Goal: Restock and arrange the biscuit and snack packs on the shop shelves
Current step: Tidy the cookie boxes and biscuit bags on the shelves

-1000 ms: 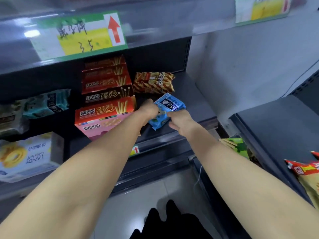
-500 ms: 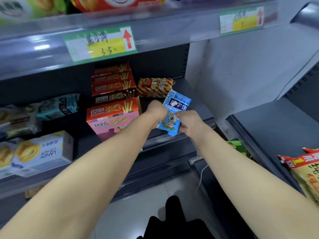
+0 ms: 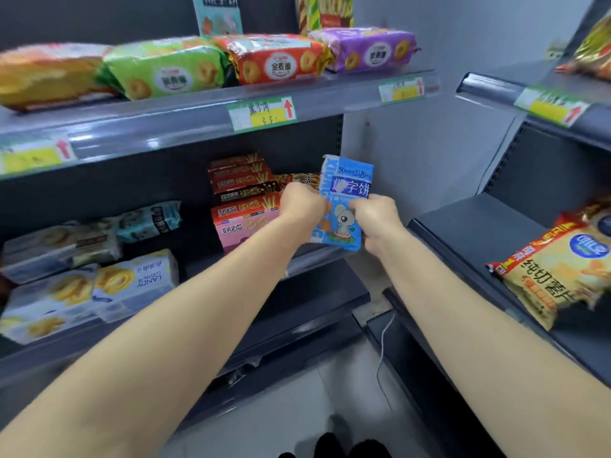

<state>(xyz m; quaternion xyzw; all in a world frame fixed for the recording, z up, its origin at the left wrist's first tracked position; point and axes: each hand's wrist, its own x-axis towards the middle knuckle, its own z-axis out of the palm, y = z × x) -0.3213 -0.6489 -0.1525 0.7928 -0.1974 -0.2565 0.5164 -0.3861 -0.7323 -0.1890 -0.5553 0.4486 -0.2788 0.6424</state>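
A blue biscuit pack (image 3: 347,193) with a cartoon mouse stands upright in the air in front of the middle shelf (image 3: 317,259). My left hand (image 3: 302,204) grips its left edge and my right hand (image 3: 375,216) grips its right edge. Behind the pack sit stacked red and pink stick-biscuit boxes (image 3: 243,201) and a brown striped snack bag (image 3: 299,180), partly hidden by my hands.
The upper shelf (image 3: 198,117) carries green, red and purple biscuit bags. White LANDY packs (image 3: 139,279) lie on the middle shelf at left. A yellow crisps bag (image 3: 558,269) lies on the right-hand shelf unit. Grey floor lies below.
Both hands have raised the blue pack and turned it from tilted to upright. The camera has tipped upward, bringing the upper shelf's bags into sight.
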